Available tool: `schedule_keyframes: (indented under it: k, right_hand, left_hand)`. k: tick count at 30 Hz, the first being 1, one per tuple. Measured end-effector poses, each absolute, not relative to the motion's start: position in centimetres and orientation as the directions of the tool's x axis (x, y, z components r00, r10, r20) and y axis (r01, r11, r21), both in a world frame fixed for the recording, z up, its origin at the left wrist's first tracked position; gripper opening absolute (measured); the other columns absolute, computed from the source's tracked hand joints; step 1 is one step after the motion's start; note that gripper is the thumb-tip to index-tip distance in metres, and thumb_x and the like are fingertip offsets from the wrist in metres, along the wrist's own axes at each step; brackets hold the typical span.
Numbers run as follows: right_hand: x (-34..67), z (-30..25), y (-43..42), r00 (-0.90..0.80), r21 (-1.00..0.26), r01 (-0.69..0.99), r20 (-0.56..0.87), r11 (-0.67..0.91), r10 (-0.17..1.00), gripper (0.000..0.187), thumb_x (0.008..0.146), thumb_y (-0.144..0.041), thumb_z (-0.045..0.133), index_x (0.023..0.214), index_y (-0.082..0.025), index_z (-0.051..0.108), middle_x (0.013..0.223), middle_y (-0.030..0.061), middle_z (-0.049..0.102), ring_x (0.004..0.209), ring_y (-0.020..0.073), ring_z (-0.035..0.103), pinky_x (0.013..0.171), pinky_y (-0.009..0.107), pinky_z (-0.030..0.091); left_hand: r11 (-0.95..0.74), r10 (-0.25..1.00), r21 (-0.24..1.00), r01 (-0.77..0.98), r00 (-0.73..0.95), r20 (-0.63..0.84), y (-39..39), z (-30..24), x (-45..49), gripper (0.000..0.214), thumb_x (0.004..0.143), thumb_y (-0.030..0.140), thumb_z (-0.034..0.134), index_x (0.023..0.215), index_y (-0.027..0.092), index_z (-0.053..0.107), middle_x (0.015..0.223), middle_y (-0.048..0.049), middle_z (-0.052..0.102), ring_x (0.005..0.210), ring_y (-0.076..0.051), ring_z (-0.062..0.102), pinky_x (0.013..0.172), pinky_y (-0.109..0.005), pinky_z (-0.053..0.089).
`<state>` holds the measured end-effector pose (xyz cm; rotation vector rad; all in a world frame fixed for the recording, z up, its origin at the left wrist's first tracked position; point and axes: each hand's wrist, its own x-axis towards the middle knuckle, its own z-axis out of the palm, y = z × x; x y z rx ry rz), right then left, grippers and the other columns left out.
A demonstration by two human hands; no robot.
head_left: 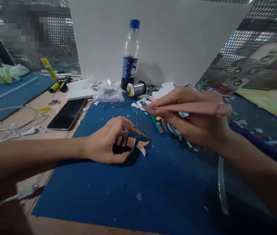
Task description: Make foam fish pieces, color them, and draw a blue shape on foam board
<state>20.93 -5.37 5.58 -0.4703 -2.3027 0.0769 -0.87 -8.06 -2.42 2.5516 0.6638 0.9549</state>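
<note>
Low over the blue mat point(119, 195), my left hand point(111, 140) arches with thumb and fingers apart around small beige cut pieces point(130, 142) set in a row. A forked, tail-shaped beige piece point(142, 146) lies just right of its fingertips. Whether those fingertips touch the pieces I cannot tell. Raised above the right part of the mat, my right hand point(189, 120) grips a pink pen-shaped tool point(197, 108) that points left. The tool's tip is blurred at the fingers.
A cola bottle point(130, 65) stands behind the mat beside a wire spool point(136, 89). White scraps and a plastic bag point(108, 93) lie nearby. A phone point(67, 114) and cables point(27, 192) are at left. A clear strip point(222, 186) lies by my right forearm.
</note>
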Motion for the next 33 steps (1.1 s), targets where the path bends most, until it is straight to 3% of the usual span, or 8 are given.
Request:
schedule_keyframes:
  k: [4,7,11,16,19,25,28,33]
  right_hand:
    - [19.4,7.0,-4.5,-0.45,-0.497,0.133,0.74,0.857,0.499,0.013,0.083,-0.018,0.06,0.071,-0.02,0.059,0.062,-0.0029,0.059,0.044,0.0051,0.051,0.04,0.02,0.039]
    - [19.7,6.5,-4.1,-0.421,-0.742,0.002,0.607,0.67,0.674,0.012,0.082,-0.025,0.063,0.073,-0.019,0.057,0.052,-0.005,0.057,0.036,0.0053,0.049,0.032,0.017,0.039]
    - [22.2,3.6,-4.2,-0.562,-0.959,-0.008,0.24,0.285,0.792,0.013,0.083,-0.03,0.061,0.082,-0.018,0.056,0.059,-0.0014,0.065,0.04,0.0128,0.06,0.028,0.019,0.044]
    - [23.8,0.0,-4.5,-0.625,-0.998,-0.053,0.045,0.015,0.779,0.024,0.086,-0.038,0.054,0.083,-0.016,0.06,0.054,0.0011,0.063,0.037,0.0141,0.058,0.028,0.021,0.045]
    - [23.3,-1.1,-4.7,-0.609,-0.989,-0.118,0.003,-0.086,0.793,0.032,0.083,-0.043,0.054,0.075,-0.014,0.064,0.051,0.0022,0.063,0.03,0.0116,0.052,0.025,0.02,0.041]
    - [23.1,-1.7,-5.3,-0.457,-0.992,-0.067,-0.066,-0.108,0.887,0.035,0.083,-0.045,0.057,0.066,-0.014,0.061,0.048,0.002,0.062,0.027,0.0049,0.041,0.025,0.015,0.031]
    - [23.3,-2.0,-5.2,-0.447,-0.994,-0.042,-0.073,-0.102,0.891,0.032,0.085,-0.042,0.055,0.068,-0.016,0.059,0.037,-0.0033,0.052,0.024,0.0046,0.036,0.025,0.015,0.026]
    - [22.7,-2.0,-4.9,-0.447,-0.986,-0.09,-0.083,-0.137,0.891,0.03,0.087,-0.038,0.051,0.068,-0.017,0.057,0.04,-0.0024,0.054,0.026,0.006,0.038,0.026,0.017,0.027]
  left_hand:
    - [-0.85,0.525,0.47,0.237,0.439,0.729,-7.5,-2.8,-2.0,0.036,0.07,0.018,0.057,0.09,0.024,0.028,0.101,-0.0102,0.056,0.094,-0.024,0.054,0.078,-0.045,0.046]
    - [-0.81,0.586,0.483,0.333,0.498,0.639,-7.4,-2.8,-2.3,0.046,0.067,0.028,0.064,0.096,0.022,0.029,0.107,-0.0133,0.05,0.099,-0.026,0.053,0.077,-0.044,0.048]
    - [-0.811,0.575,0.407,0.42,0.698,0.427,-7.9,-2.5,-1.8,0.062,0.061,0.037,0.07,0.106,0.018,0.031,0.109,-0.0185,0.051,0.094,-0.028,0.056,0.07,-0.042,0.052]
    - [-0.784,0.569,0.485,0.387,0.759,0.316,-7.0,-2.5,-2.1,0.047,0.069,0.021,0.06,0.108,0.018,0.034,0.109,-0.0178,0.057,0.079,-0.021,0.061,0.057,-0.032,0.052]
    - [-0.833,0.455,0.484,0.267,0.829,0.325,-5.6,-2.5,-2.9,0.04,0.072,0.013,0.057,0.104,0.021,0.034,0.111,-0.0168,0.058,0.093,-0.023,0.062,0.067,-0.034,0.054]
    - [-0.968,0.225,0.209,0.136,0.838,0.498,-5.8,-2.3,-3.3,0.041,0.069,0.016,0.062,0.099,0.021,0.034,0.114,-0.0171,0.058,0.111,-0.028,0.052,0.092,-0.05,0.045]
    - [-0.94,0.342,0.189,0.285,0.805,0.485,-7.7,-2.6,-2.4,0.045,0.071,0.028,0.063,0.104,0.019,0.035,0.117,-0.0181,0.056,0.113,-0.03,0.05,0.091,-0.05,0.046]
    - [-0.762,0.625,0.191,0.619,0.626,0.467,-9.5,-2.9,0.0,0.045,0.073,0.039,0.064,0.1,0.017,0.036,0.113,-0.0181,0.056,0.109,-0.032,0.05,0.084,-0.05,0.048]
